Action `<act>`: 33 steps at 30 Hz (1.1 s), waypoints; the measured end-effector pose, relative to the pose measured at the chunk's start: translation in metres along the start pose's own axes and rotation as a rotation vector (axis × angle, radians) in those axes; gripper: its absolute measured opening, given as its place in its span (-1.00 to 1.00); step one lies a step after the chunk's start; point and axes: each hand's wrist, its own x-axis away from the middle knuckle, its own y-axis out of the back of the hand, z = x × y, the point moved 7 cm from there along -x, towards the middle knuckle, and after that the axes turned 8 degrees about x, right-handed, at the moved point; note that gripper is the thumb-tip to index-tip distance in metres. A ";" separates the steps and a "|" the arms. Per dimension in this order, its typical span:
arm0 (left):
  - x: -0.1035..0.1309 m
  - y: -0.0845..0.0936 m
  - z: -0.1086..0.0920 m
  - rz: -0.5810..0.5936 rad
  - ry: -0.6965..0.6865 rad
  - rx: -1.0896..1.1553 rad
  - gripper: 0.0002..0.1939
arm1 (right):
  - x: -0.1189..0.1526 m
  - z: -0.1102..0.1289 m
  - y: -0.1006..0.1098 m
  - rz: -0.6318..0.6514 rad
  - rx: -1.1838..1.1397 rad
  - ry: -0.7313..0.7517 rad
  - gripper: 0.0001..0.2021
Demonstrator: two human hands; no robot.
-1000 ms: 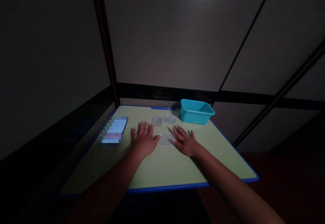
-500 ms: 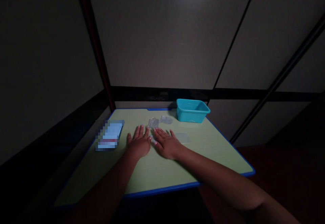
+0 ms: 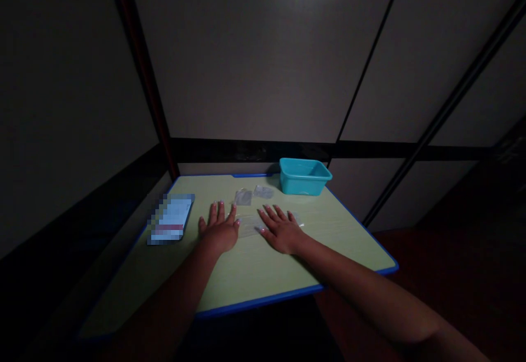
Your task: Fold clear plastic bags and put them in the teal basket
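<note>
A clear, flat plastic piece [image 3: 249, 227] lies on the pale green table [image 3: 263, 282], partly hidden beneath my hands. My left hand [image 3: 219, 231] rests at its left end, palm down with the fingers spread. Over its right part lies my right hand [image 3: 281, 231], also flat with fingers apart. Just beyond the fingertips are two small clear plastic pieces, one [image 3: 243, 197] nearer my left hand and another [image 3: 263, 191] a little farther back to the right.
A turquoise basket [image 3: 304, 178] stands at the table's back right. At the left edge lies a phone-like object [image 3: 170, 219] with a lit, pixelated surface. Dark-seamed wall panels [image 3: 255, 66] rise directly behind the table.
My right hand has slid right, away from my left hand, uncovering more of the flat plastic between them. The whole view has shifted slightly.
</note>
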 end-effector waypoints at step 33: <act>-0.002 -0.001 -0.022 -0.037 -0.155 -0.013 -0.42 | -0.020 0.003 -0.002 -0.004 -0.013 0.007 -0.35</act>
